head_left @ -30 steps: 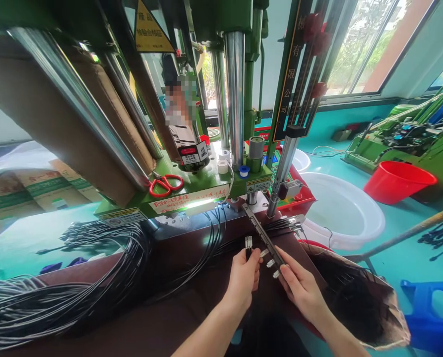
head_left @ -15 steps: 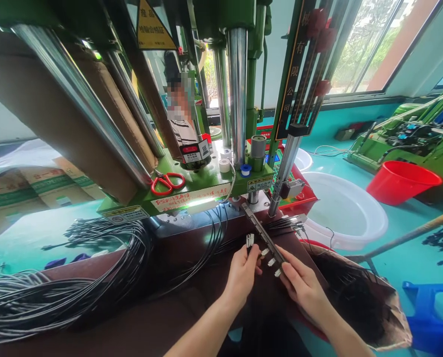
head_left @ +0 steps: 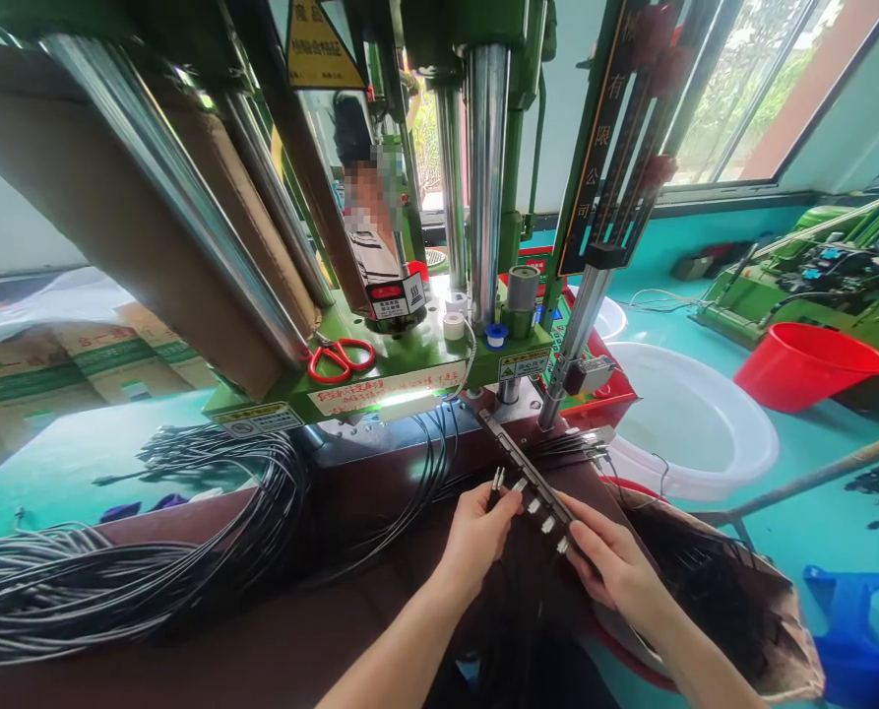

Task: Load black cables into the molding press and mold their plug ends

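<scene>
My left hand point(head_left: 477, 540) is closed around black cable ends, with silver metal plugs point(head_left: 498, 480) standing up past the thumb. Its fingertips touch another plug point(head_left: 519, 485) at the left edge of a long dark metal strip point(head_left: 514, 449). Farther down that edge, several silver plugs point(head_left: 547, 525) stick out in a row. My right hand point(head_left: 614, 556) grips the near end of the strip, thumb on top. The strip slants away toward the base of the green press point(head_left: 402, 366). Black cables hang below my left hand, mostly in shadow.
Red-handled scissors point(head_left: 341, 360) and a blue tape spool point(head_left: 496, 336) lie on the press. A large bundle of black cables point(head_left: 210, 581) covers the left side. On the right are a white tub point(head_left: 764, 433), a red bucket point(head_left: 808, 369) and a brown bag point(head_left: 797, 630). Behind the press is a person point(head_left: 376, 251).
My left fingers have moved up along the strip's edge, and one more silver plug shows there. My right hand keeps its hold on the strip. The view has shifted slightly.
</scene>
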The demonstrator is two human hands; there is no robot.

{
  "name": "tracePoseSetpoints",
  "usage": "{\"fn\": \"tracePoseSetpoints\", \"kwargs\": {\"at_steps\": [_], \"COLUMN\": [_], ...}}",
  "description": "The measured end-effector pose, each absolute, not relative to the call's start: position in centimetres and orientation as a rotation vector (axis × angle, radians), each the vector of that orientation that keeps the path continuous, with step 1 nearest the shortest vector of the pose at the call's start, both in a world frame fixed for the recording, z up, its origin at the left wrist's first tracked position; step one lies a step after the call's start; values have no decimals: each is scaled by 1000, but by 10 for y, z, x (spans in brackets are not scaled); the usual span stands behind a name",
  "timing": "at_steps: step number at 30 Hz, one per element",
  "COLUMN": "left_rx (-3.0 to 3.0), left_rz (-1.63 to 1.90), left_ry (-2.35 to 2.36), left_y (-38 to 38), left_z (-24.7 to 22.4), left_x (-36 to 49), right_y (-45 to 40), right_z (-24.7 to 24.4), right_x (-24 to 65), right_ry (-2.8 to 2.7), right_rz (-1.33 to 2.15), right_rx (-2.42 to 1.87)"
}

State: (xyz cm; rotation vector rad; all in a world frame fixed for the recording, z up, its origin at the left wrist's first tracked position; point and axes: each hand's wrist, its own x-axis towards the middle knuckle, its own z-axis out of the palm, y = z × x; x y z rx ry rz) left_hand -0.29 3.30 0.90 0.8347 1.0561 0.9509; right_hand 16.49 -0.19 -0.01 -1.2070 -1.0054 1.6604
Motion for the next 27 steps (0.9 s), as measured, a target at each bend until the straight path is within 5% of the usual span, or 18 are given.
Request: {"fn": "tracePoseSetpoints", "kwargs": {"at_steps": [27], "left_rx": [713], "left_rz": [1066], "left_ry": [1069], "left_y": [31], "left_z": [13], "left_x": [-12], "right_y": [0], "right_z": [0], "right_x": [169], "right_ry": [-1108], "right_rz": [1663], "right_rx": [-1212]}}
